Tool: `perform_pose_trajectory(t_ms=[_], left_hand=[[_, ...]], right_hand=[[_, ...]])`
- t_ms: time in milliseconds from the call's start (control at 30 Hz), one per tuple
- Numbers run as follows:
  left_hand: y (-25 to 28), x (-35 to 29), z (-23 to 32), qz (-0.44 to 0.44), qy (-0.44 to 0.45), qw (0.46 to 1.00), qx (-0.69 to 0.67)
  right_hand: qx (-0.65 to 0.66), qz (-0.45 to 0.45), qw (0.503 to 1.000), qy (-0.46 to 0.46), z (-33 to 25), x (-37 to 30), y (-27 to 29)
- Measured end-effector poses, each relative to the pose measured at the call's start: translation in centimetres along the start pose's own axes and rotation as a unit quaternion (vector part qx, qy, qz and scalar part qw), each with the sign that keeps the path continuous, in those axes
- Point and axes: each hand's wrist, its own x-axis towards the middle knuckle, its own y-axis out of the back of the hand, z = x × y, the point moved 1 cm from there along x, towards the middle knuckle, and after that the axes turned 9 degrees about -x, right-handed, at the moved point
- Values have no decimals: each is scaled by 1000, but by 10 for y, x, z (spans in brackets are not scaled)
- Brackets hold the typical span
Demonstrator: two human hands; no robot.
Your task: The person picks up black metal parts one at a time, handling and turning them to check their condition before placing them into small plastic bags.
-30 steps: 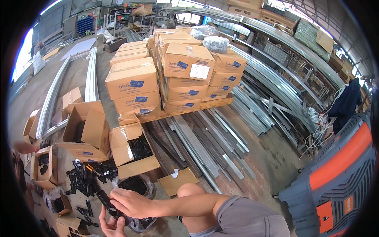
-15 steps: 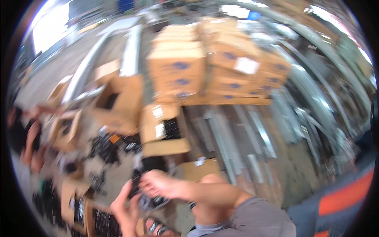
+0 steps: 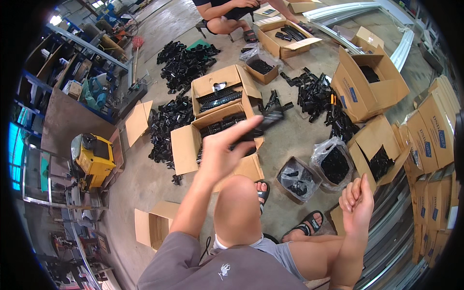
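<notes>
My left hand (image 3: pixel 223 151) reaches out over an open cardboard box (image 3: pixel 185 151) of black parts, thumb and forefinger around a dark, motion-blurred black plastic part (image 3: pixel 272 118). My right hand (image 3: pixel 357 199) is raised on the right, fingers curled in; whether something small is inside cannot be seen. Below and beside it are a small box lined with clear plastic (image 3: pixel 298 179) holding a few black pieces, and a clear bag (image 3: pixel 333 164) full of small black pieces. Adjoining the near box, a second box (image 3: pixel 215 79) holds black parts in rows.
Heaps of black parts (image 3: pixel 186 65) lie on the floor beyond and left of the boxes. A co-worker (image 3: pixel 227 14) sits at the far side near an open carton (image 3: pixel 285 38). Stacked cartons (image 3: pixel 430 140) and metal profiles (image 3: pixel 386 241) line my right; a yellow machine (image 3: pixel 96 159) stands left.
The view has swung left. My hands, close together at a black part before, are now apart: the left has gone out over the open box with a black part, the right stays back.
</notes>
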Motion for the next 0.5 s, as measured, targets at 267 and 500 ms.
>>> perform_pose_trajectory(t_ms=[267, 500], left_hand=[[124, -96, -252, -51, 234, 917, 319], [135, -97, -368, -91, 338, 872, 342]], right_hand=[[-64, 46, 997, -27, 14, 14, 5], [-131, 68, 988, -44, 38, 35, 10]])
